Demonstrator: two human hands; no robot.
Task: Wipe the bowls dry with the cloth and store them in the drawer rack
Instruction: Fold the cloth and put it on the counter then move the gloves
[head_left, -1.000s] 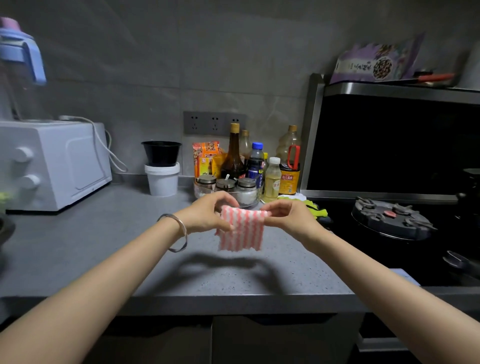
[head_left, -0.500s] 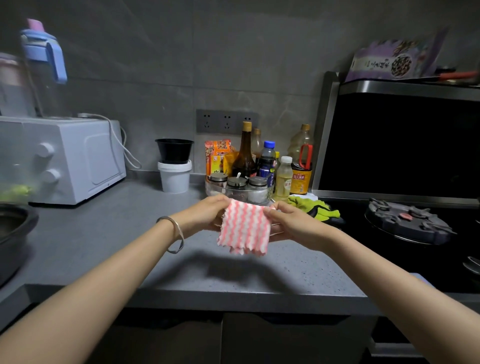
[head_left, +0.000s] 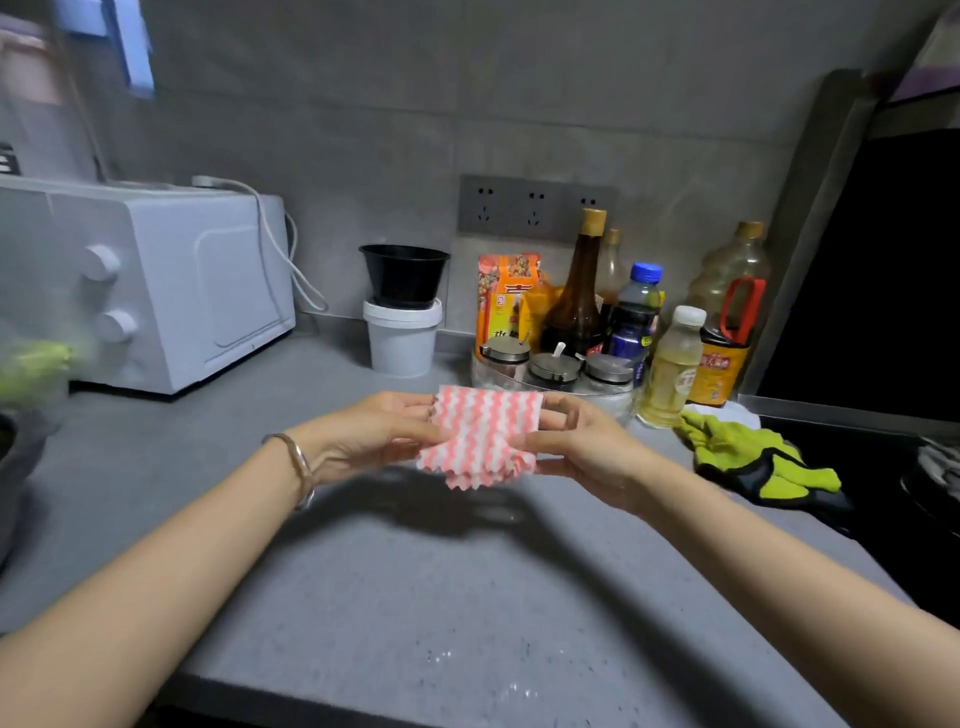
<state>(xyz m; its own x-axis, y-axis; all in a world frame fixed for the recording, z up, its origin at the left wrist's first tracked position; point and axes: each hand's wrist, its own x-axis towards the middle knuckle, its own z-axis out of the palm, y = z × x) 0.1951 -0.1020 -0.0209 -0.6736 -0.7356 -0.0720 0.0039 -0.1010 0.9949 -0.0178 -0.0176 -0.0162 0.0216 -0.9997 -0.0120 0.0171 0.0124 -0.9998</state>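
Pink-striped cloth (head_left: 483, 435) held above the counter (head_left: 415, 582), left hand (head_left: 374, 435) pinching its 9 o'clock edge, right hand (head_left: 582, 441) gripping 3 o'clock edge (bottles at 12).

White microwave (head_left: 171, 291), black bowl (head_left: 404, 274) on white tub (head_left: 402, 338), condiment bottles (head_left: 631, 317), green gloves (head_left: 748, 457), grey countertop (head_left: 363, 597)

Head view, forward-down, countertop (head_left: 467, 597) near, left unclear
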